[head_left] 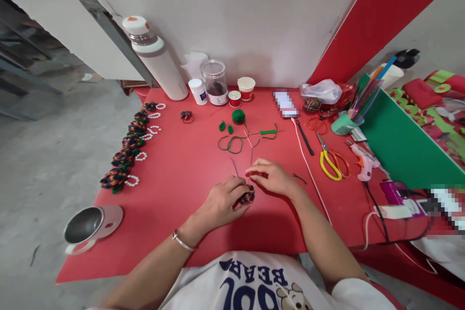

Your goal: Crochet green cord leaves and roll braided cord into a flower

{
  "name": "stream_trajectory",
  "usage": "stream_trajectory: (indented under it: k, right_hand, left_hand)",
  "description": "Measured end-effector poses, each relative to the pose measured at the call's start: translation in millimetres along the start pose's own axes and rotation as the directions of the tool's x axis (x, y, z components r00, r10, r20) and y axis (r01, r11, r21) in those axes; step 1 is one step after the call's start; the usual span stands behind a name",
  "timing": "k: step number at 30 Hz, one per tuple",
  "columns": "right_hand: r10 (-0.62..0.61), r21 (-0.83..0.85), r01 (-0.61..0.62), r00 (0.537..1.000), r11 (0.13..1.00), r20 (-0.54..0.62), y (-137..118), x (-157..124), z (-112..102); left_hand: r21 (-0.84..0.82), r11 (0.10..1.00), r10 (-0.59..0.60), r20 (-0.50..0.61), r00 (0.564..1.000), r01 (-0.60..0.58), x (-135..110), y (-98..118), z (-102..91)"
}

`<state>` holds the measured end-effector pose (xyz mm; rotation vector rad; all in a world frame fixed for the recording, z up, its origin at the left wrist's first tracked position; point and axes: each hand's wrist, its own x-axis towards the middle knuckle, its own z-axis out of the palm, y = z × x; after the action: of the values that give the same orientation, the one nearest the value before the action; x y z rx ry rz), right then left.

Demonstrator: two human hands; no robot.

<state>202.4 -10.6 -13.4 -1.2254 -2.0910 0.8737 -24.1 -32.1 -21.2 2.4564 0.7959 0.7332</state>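
Note:
My left hand [224,197] is closed around a small multicoloured crocheted piece [247,196], dark with orange and red flecks, just above the red table. A loose dark yarn end [234,165] sticks up by its fingers. Right beside it, my right hand [273,177] has its thumb and fingertips brought together over a dark yarn strand [251,157]. That strand runs away from me to a thin pale straight piece [248,139], too fine to identify. Farther back lie a green-handled crochet hook [268,132], a green yarn ball [238,116] and two small green crocheted leaves [230,129].
Several crocheted pieces with bead loops [123,157] line the left edge, above a steel-lined mug [112,218]. A tall bottle [160,68], jars and a phone [285,103] stand or lie at the back. Scissors [330,165], a glue gun [365,162] and cables are right.

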Motion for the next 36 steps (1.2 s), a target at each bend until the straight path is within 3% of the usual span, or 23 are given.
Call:
stream_trajectory:
  k: [4,7,10,13,18,23,30,36]
  right_hand:
    - [-0.042,-0.207,0.068,0.991,0.976,0.125,-4,0,2]
    - [-0.035,-0.308,0.084,0.986,0.948,0.162,-3,1,6]
    - [-0.016,-0.355,0.078,0.985,0.932,0.174,-3,1,8]
    - [-0.01,-0.307,0.053,0.99,0.95,0.139,-3,0,8]
    - [0.038,-0.16,-0.021,0.993,0.987,0.11,0,-2,8]
    - [0.061,-0.103,-0.053,0.996,0.993,0.071,0,-2,5]
    - [-0.064,-0.28,0.044,0.996,0.959,-0.062,-4,-3,-8]
    - [-0.068,-0.32,-0.003,0.975,0.947,-0.21,2,-3,-9]
  left_hand:
    - [-0.104,0.991,-0.083,-0.02,0.996,0.08,3,-8,-6.4]
    - [0.048,0.988,-0.149,0.009,0.989,0.148,7,-18,-11.4]
    - [0.184,0.97,-0.182,0.12,0.976,0.158,10,-27,-14.2]
    - [0.153,0.98,-0.151,0.164,0.975,0.126,12,-31,-14.5]
    - [-0.027,0.977,-0.21,0.081,0.974,0.213,12,-34,-12.7]
    - [-0.03,0.98,-0.194,0.026,0.981,0.195,12,-35,-17.3]
    - [0.104,0.969,-0.209,-0.147,0.967,0.226,7,-37,-27.5]
    - [0.015,0.969,-0.243,-0.142,0.96,0.247,7,-32,-30.8]
